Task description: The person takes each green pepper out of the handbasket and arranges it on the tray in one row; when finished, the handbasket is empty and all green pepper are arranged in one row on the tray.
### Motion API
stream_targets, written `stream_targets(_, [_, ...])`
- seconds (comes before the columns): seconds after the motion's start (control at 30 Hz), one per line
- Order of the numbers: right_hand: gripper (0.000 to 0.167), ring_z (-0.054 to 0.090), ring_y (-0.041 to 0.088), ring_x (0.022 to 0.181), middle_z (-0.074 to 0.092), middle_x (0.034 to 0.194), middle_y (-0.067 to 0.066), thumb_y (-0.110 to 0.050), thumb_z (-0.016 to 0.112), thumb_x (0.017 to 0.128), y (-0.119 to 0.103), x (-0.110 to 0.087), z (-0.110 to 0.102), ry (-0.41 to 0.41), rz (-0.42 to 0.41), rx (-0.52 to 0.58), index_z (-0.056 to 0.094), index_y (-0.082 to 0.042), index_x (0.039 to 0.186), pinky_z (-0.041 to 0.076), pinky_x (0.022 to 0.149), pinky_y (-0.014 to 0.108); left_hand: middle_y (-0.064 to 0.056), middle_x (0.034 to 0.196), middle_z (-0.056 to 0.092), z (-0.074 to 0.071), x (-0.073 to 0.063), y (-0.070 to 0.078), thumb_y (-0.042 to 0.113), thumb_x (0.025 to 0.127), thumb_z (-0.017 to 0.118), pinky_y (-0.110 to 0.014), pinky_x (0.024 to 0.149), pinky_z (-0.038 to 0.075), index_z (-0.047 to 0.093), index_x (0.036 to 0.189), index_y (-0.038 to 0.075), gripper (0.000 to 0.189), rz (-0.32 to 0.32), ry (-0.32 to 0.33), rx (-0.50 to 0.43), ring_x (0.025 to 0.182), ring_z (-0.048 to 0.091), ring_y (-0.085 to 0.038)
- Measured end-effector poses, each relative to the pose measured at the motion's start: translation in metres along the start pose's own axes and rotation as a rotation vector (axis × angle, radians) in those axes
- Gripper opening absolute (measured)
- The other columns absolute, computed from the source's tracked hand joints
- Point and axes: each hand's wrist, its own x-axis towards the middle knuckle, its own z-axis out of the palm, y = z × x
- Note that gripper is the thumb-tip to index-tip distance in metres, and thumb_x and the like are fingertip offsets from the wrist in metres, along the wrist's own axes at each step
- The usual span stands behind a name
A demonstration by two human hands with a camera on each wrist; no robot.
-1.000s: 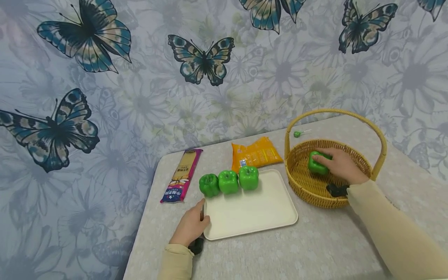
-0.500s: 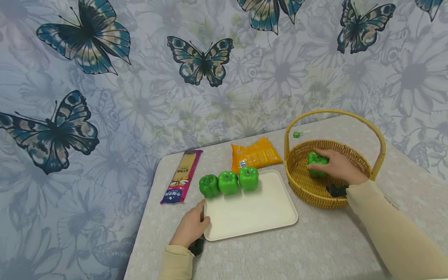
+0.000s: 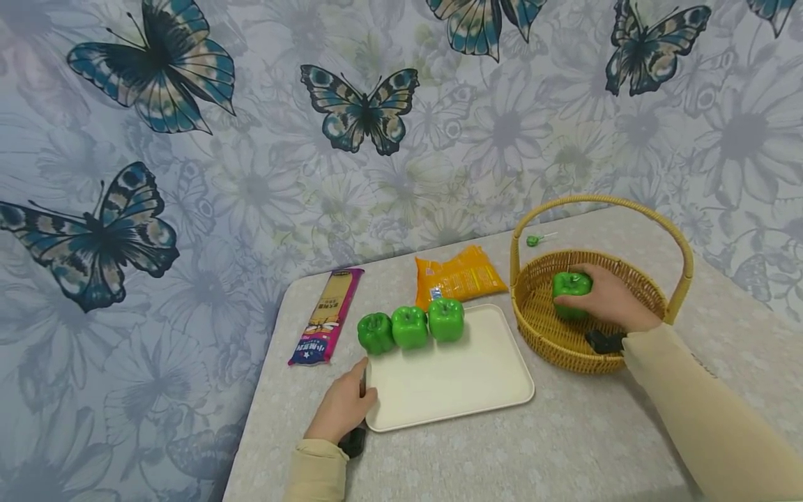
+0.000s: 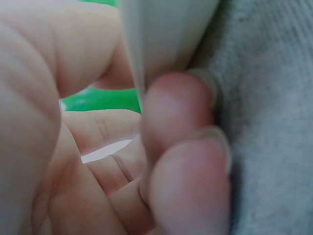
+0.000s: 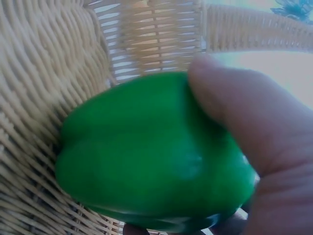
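In the head view my right hand (image 3: 613, 301) grips a green bell pepper (image 3: 568, 286) inside a wicker basket (image 3: 530, 338). The right wrist view shows the thumb pressed along the side of this bell pepper (image 5: 137, 152), close to the woven wall; the other fingers are mostly hidden. My left hand (image 3: 339, 406) holds the left edge of a cream tray (image 3: 461, 383). Seen from the left wrist, fingertips (image 4: 178, 112) curl against the underside of the tray's rim (image 4: 166, 34). Three more green bell peppers (image 3: 409, 327) stand in a row along the tray's back left.
An orange packet (image 3: 461, 275) lies behind the tray. To the left is a purple-edged noodle pack (image 3: 327, 317). A small green item with a pale stick (image 3: 533, 240) lies behind the basket, whose tall handle (image 3: 592, 198) arches over my right hand. A butterfly-patterned wall backs the table.
In the basket the bell pepper has turned within my right hand, so its top now shows more. The right thumb has shifted to its near side. My left hand and the tray stay put.
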Motion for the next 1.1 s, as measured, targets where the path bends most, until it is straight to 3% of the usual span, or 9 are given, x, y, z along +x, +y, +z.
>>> stream_targets(0.23, [0.096, 0.057, 0.038, 0.107, 0.053, 0.134, 0.025, -0.060, 0.079, 0.083, -0.005, 0.002, -0.001, 0.056, -0.018, 0.021, 0.044, -0.001, 0.149, 0.051, 0.083, 0.047, 0.000, 0.076, 0.058, -0.002, 0.000, -0.001, 0.015, 0.097, 0.063, -0.028, 0.052, 0.041, 0.039, 0.155, -0.003, 0.066, 0.001, -0.002, 0.008, 0.063, 0.051, -0.012])
stream_targets(0.43, [0.091, 0.057, 0.038, 0.108, 0.052, 0.137, 0.023, -0.062, 0.078, 0.082, -0.014, 0.000, -0.007, 0.091, -0.052, 0.008, 0.048, -0.006, 0.148, 0.050, 0.084, 0.050, 0.001, 0.074, 0.057, -0.002, 0.001, -0.001, 0.015, 0.097, 0.063, -0.028, 0.051, 0.041, 0.038, 0.156, -0.003, 0.066, 0.004, -0.012, 0.000, 0.061, 0.051, -0.012])
stream_targets(0.67, [0.078, 0.054, 0.035, 0.107, 0.050, 0.135, 0.019, -0.051, 0.082, 0.083, -0.062, -0.015, -0.010, 0.113, -0.179, 0.043, 0.056, -0.012, 0.145, 0.048, 0.086, 0.052, 0.000, 0.074, 0.056, -0.003, 0.000, 0.001, 0.015, 0.097, 0.062, -0.029, 0.050, 0.040, 0.038, 0.156, -0.003, 0.066, 0.004, -0.016, -0.005, 0.060, 0.050, -0.013])
stream_targets(0.83, [0.072, 0.057, 0.031, 0.105, 0.051, 0.132, 0.017, -0.041, 0.084, 0.085, -0.107, -0.012, 0.011, 0.072, -0.296, 0.079, 0.056, -0.010, 0.144, 0.051, 0.090, 0.053, 0.000, 0.073, 0.055, -0.005, 0.000, 0.001, 0.014, 0.097, 0.062, -0.028, 0.051, 0.039, 0.038, 0.156, -0.003, 0.065, 0.019, 0.005, 0.001, 0.061, 0.049, -0.012])
stream_targets(0.93, [0.077, 0.058, 0.032, 0.104, 0.050, 0.135, 0.019, -0.041, 0.083, 0.086, -0.121, -0.003, 0.031, 0.022, -0.300, 0.046, 0.053, -0.007, 0.148, 0.053, 0.087, 0.050, 0.000, 0.074, 0.055, -0.006, -0.001, 0.001, 0.014, 0.097, 0.062, -0.027, 0.051, 0.039, 0.038, 0.155, -0.004, 0.065, 0.021, 0.006, 0.009, 0.062, 0.049, -0.012])
stream_targets(1.1, [0.084, 0.059, 0.040, 0.112, 0.046, 0.144, 0.027, -0.037, 0.082, 0.088, -0.127, 0.008, 0.061, -0.017, -0.269, -0.066, 0.046, 0.003, 0.152, 0.052, 0.090, 0.054, 0.000, 0.074, 0.056, -0.004, -0.001, 0.003, 0.015, 0.098, 0.062, -0.028, 0.052, 0.040, 0.038, 0.155, -0.004, 0.065, 0.020, -0.007, 0.007, 0.062, 0.050, -0.012])
